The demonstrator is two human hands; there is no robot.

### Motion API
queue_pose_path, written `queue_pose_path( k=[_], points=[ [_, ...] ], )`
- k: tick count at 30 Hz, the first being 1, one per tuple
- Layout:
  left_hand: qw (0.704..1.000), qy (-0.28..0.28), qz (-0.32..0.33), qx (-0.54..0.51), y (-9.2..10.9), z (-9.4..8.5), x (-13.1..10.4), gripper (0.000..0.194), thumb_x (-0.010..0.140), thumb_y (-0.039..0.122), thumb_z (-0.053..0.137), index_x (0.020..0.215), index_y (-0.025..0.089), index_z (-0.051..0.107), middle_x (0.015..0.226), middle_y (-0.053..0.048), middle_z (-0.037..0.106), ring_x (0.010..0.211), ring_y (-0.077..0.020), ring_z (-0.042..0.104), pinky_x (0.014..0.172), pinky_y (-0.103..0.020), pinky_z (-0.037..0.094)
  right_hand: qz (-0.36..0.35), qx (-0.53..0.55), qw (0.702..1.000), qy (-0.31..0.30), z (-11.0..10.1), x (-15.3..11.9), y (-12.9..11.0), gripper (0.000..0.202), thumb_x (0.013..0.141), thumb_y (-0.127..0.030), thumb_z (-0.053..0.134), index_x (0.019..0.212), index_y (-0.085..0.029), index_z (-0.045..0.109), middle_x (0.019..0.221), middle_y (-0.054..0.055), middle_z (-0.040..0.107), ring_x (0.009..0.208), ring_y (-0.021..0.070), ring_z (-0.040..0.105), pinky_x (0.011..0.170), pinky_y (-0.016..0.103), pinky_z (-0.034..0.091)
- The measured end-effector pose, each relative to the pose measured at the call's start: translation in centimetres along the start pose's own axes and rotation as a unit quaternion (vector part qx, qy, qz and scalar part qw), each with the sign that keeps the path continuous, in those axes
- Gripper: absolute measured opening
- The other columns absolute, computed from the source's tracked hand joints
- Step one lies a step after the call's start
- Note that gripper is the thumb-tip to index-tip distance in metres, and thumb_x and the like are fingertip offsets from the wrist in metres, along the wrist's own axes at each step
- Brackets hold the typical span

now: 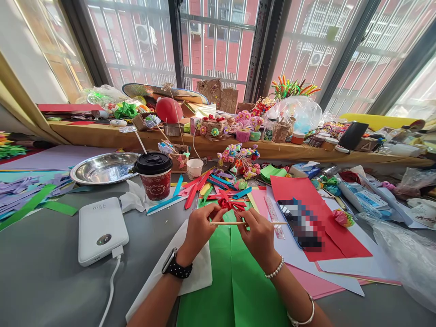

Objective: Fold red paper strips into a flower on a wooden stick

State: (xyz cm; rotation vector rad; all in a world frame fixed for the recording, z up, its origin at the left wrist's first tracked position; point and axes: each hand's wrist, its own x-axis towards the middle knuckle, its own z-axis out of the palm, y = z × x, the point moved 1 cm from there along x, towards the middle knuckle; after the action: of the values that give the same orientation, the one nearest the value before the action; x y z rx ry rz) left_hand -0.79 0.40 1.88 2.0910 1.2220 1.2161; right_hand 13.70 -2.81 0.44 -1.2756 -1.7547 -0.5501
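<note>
Over a green paper sheet (252, 277), my left hand (200, 227) pinches the left side of a red folded paper piece (229, 202). The fingers of my right hand (258, 231) close on its right side. A thin wooden stick (250, 223) lies level across both hands, just below the red piece, its right end sticking out past my right hand. Cut strips of red, blue and green paper (204, 186) are heaped just beyond my hands.
At left are a white power bank (102, 231) with a cable, a lidded cup (155, 179) and a metal plate (98, 171). On the right, a phone (299, 225) rests on red paper (347, 236). Crafts and jars crowd the windowsill (218, 145).
</note>
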Motion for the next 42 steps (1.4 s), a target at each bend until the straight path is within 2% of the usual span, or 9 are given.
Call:
queue_pose_path(
  k=[8, 12, 14, 17, 21, 25, 30, 35, 42],
  points=[
    [1.0, -0.001, -0.01, -0.005, 0.1, 0.0, -0.1, 0.014, 0.074, 0.025, 0.051, 0.063, 0.019, 0.058, 0.051, 0.003, 0.059, 0.045, -0.0095, 0.049, 0.045, -0.02, 0.036, -0.005, -0.001, 1.0, 0.006, -0.1, 0.0, -0.1, 0.024, 0.083, -0.025, 0.045, 0.062, -0.018, 0.053, 0.05, -0.003, 0.049, 0.042, 0.0085, 0.04, 0.045, 0.022, 0.027],
    [0.997, 0.036, -0.032, -0.057, 0.0, 0.2, -0.1, 0.012, 0.069, 0.029, 0.057, 0.071, 0.018, 0.057, 0.057, 0.001, 0.059, 0.048, -0.0098, 0.052, 0.046, -0.02, 0.039, 0.001, 0.0, 1.0, 0.018, -0.2, 0.0, -0.1, 0.023, 0.082, -0.024, 0.046, 0.062, -0.017, 0.053, 0.05, -0.003, 0.049, 0.043, 0.0086, 0.04, 0.045, 0.022, 0.027],
    [0.991, 0.059, -0.062, -0.107, -0.2, 0.4, -0.2, 0.03, 0.063, 0.031, 0.063, 0.087, 0.018, 0.051, 0.068, 0.0, 0.06, 0.052, -0.0108, 0.055, 0.049, -0.021, 0.043, 0.004, 0.0, 1.0, 0.02, -0.2, 0.0, 0.0, 0.022, 0.082, -0.023, 0.046, 0.062, -0.017, 0.053, 0.05, -0.003, 0.048, 0.042, 0.0083, 0.04, 0.045, 0.022, 0.027],
    [0.973, 0.037, -0.121, -0.193, -0.5, 0.9, -0.2, 0.059, 0.059, 0.032, 0.067, 0.109, 0.02, 0.039, 0.083, -0.003, 0.059, 0.058, -0.0135, 0.06, 0.053, -0.025, 0.048, -0.005, -0.017, 0.999, 0.03, -0.1, -0.1, 0.0, 0.023, 0.082, -0.023, 0.046, 0.06, -0.018, 0.053, 0.048, -0.003, 0.046, 0.042, 0.0085, 0.038, 0.045, 0.022, 0.026],
    [0.93, -0.031, -0.189, -0.313, -0.7, 1.9, -0.3, 0.066, 0.059, 0.034, 0.067, 0.116, 0.019, 0.037, 0.093, -0.008, 0.059, 0.071, -0.0192, 0.064, 0.061, -0.03, 0.051, -0.043, -0.039, 0.998, 0.038, 0.0, -0.3, -0.4, 0.023, 0.083, -0.023, 0.044, 0.062, -0.017, 0.055, 0.048, -0.002, 0.046, 0.044, 0.0095, 0.04, 0.045, 0.023, 0.027],
    [0.888, -0.021, -0.21, -0.409, -0.2, 2.4, -0.2, 0.069, 0.059, 0.03, 0.068, 0.118, 0.016, 0.035, 0.084, -0.006, 0.063, 0.078, -0.0203, 0.063, 0.068, -0.032, 0.052, -0.086, -0.048, 0.995, 0.028, 0.1, -0.5, -0.9, 0.026, 0.084, -0.02, 0.043, 0.059, -0.017, 0.053, 0.047, -0.002, 0.045, 0.044, 0.0099, 0.041, 0.046, 0.024, 0.027],
    [0.903, 0.023, -0.192, -0.385, -0.2, 1.8, 0.0, 0.056, 0.062, 0.03, 0.065, 0.112, 0.015, 0.044, 0.082, -0.005, 0.065, 0.077, -0.0192, 0.062, 0.069, -0.032, 0.052, -0.118, -0.039, 0.992, 0.018, 0.1, -0.4, -1.4, 0.021, 0.083, -0.02, 0.046, 0.065, -0.017, 0.055, 0.047, -0.003, 0.048, 0.045, 0.0092, 0.042, 0.046, 0.024, 0.027],
    [0.932, 0.035, -0.153, -0.325, -0.5, 1.0, 0.1, 0.052, 0.065, 0.032, 0.062, 0.112, 0.016, 0.048, 0.083, -0.004, 0.065, 0.079, -0.0188, 0.061, 0.073, -0.033, 0.05, -0.139, 0.013, 0.99, -0.003, -0.3, -0.1, -1.2, 0.023, 0.084, -0.031, 0.045, 0.071, -0.017, 0.058, 0.049, -0.003, 0.049, 0.047, 0.0086, 0.046, 0.047, 0.022, 0.029],
    [0.945, 0.03, -0.152, -0.287, -0.4, 0.9, 0.1, 0.05, 0.065, 0.035, 0.062, 0.111, 0.018, 0.052, 0.083, -0.004, 0.067, 0.077, -0.0187, 0.062, 0.071, -0.031, 0.05, -0.09, 0.068, 0.994, -0.002, -1.0, 0.4, -0.3, 0.022, 0.082, -0.032, 0.048, 0.069, -0.017, 0.058, 0.051, -0.001, 0.052, 0.047, 0.0084, 0.047, 0.047, 0.021, 0.032]
  ],
)
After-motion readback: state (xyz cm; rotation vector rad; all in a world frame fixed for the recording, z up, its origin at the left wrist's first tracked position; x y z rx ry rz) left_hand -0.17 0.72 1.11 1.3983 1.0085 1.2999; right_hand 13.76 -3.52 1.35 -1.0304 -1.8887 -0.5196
